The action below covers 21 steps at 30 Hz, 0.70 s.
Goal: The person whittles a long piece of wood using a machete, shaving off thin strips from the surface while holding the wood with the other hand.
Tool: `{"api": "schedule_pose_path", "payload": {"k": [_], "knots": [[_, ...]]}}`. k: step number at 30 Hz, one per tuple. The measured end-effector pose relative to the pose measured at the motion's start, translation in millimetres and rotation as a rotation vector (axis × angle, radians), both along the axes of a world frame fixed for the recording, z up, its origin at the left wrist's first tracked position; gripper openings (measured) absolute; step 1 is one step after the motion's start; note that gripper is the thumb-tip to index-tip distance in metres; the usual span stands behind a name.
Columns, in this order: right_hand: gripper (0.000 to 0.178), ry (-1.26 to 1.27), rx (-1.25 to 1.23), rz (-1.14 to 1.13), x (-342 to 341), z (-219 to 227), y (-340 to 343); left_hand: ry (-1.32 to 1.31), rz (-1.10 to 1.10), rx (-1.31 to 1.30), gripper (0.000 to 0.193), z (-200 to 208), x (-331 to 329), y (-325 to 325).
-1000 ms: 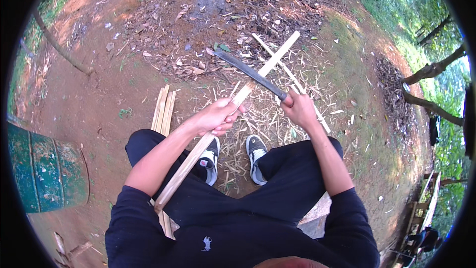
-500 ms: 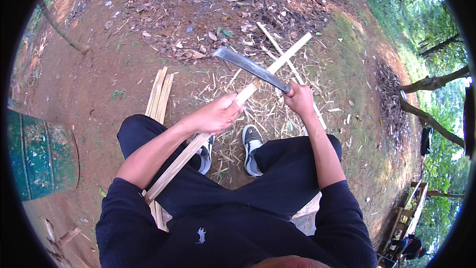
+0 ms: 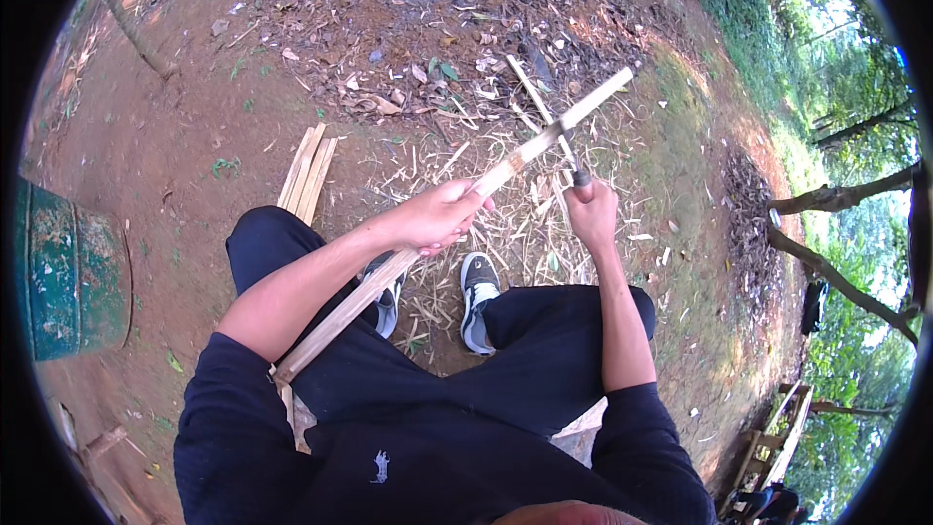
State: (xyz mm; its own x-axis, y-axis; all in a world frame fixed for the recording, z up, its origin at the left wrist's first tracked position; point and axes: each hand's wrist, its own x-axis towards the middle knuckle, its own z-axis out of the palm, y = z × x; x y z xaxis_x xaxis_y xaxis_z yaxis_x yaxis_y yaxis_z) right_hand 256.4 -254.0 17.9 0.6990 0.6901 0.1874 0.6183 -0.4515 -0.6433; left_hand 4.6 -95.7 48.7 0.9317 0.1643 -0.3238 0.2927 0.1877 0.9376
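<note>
- Left hand [image 3: 439, 219] grips a long bamboo slat [image 3: 457, 209], held slantwise over the lap.
- Right hand [image 3: 591, 214] is closed on a knife [image 3: 573, 160], blade at the slat's far part.
- Shavings [image 3: 457, 165] litter the ground and finished-looking strips [image 3: 309, 170] lie left, so the work seems midway.

head cam, fisheye, looking down, close over lap

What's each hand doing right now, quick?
Left hand: closed around a long bamboo strip.
Right hand: closed on the handle of a knife, its blade against the strip.
</note>
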Motion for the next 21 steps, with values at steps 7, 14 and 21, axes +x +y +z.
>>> {"api": "schedule_pose_path", "payload": {"k": [7,14,21], "knots": [[0.013,-0.334,-0.173,0.232,-20,-18,7,0.022,0.01,-0.025,0.031,-2,-13,3],[0.014,-0.511,-0.123,0.239,18,-29,20,-0.012,0.039,0.081,0.031,-2,-15,-1],[0.015,-0.341,-0.142,0.239,-13,-17,13,0.021,0.045,0.043,0.03,-1,-13,-1]]}}
